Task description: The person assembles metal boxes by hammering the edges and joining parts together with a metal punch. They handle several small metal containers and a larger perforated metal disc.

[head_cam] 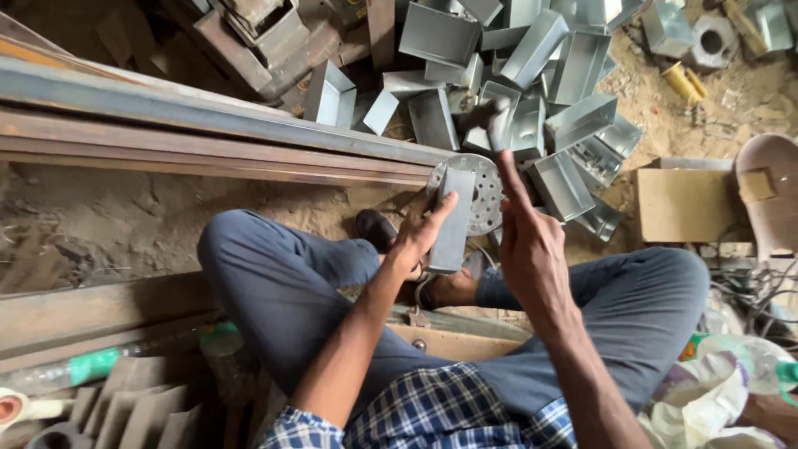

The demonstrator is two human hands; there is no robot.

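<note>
Hands met over your crossed legs: your left hand (420, 237) was closed around a grey sheet-metal box (453, 220), held upright with the thumb lying along its front face and the fingers wrapped behind. Just beyond that box, touching or nearly touching it, lay a round perforated metal disc (482, 195) on the sandy floor (100, 220). Your right hand (528, 241) was raised beside the box, and something blurred and grey stood above its fingers; whether that hand was closed on a tool or spread flat, I cannot tell. Farther out from both hands lay a loose heap of similar metal boxes (532, 75), and to the left of your left hand ran long steel bars (208, 133). Judging from this, you were mid-way through working one box held against the disc, with the right hand lifted as if for a strike; a next move would have called for keeping the box steady and your thumb clear of its top edge.
</note>
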